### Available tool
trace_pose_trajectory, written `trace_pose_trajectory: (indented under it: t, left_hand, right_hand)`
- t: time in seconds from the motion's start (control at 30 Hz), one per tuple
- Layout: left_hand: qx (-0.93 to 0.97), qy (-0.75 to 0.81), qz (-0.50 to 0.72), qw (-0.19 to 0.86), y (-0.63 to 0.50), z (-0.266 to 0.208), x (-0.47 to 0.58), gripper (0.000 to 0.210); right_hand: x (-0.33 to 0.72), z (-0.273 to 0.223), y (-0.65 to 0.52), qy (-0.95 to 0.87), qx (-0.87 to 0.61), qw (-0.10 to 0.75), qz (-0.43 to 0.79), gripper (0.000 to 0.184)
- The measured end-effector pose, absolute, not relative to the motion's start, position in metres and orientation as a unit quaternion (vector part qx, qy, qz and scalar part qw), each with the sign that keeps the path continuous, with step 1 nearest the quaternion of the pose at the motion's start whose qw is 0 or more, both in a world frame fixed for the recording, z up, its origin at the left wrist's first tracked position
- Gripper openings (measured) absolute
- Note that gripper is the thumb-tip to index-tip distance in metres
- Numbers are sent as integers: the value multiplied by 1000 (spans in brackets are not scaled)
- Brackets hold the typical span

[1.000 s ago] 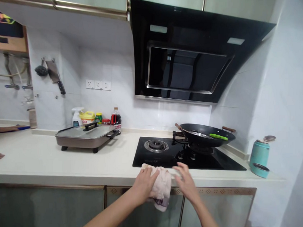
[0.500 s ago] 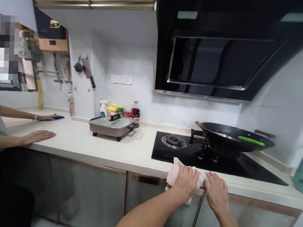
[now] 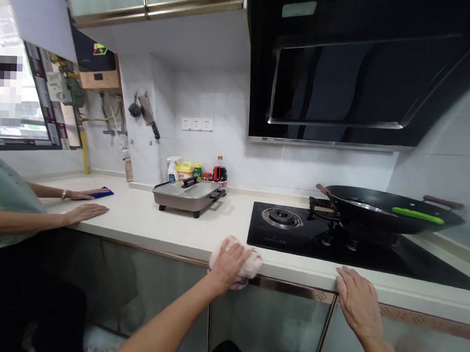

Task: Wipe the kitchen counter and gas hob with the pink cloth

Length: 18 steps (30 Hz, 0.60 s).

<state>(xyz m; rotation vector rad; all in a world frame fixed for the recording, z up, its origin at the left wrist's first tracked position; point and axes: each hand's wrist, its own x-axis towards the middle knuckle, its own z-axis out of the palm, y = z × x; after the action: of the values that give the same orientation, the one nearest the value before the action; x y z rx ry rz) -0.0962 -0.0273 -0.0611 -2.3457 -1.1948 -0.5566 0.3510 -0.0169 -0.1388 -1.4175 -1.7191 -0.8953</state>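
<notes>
My left hand (image 3: 228, 267) is closed over a pale pinkish cloth (image 3: 252, 264) at the front edge of the white countertop (image 3: 171, 229). The cloth is bunched up and hangs a little over the edge, left of the black gas stove (image 3: 290, 244). My right hand (image 3: 358, 301) rests with fingers stretched out on the counter's front edge, below the stove, holding nothing. A large black wok (image 3: 380, 214) with wooden handles sits on the stove's right burner, and something bright green (image 3: 418, 215) lies across it.
A lidded electric pan (image 3: 180, 198) stands mid-counter, with a spray bottle (image 3: 172, 168) and a dark sauce bottle (image 3: 220, 173) behind it. At left, a co-worker's hand lies on a blue cloth (image 3: 103, 193). A cleaver (image 3: 148, 111) hangs on the wall. The range hood (image 3: 338, 87) overhangs the stove.
My left hand has slid left along the counter edge with the cloth, away from my right hand. The right hand stays on the edge. The view has shifted somewhat.
</notes>
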Motion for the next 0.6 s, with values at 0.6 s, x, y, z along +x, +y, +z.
trace_pose_trajectory:
  t: [0.6]
  left_hand:
    - [-632, -755, 2, 176, -58, 8, -297, 80]
  right_hand:
    - [340, -142, -12, -645, -564, 385, -344, 45]
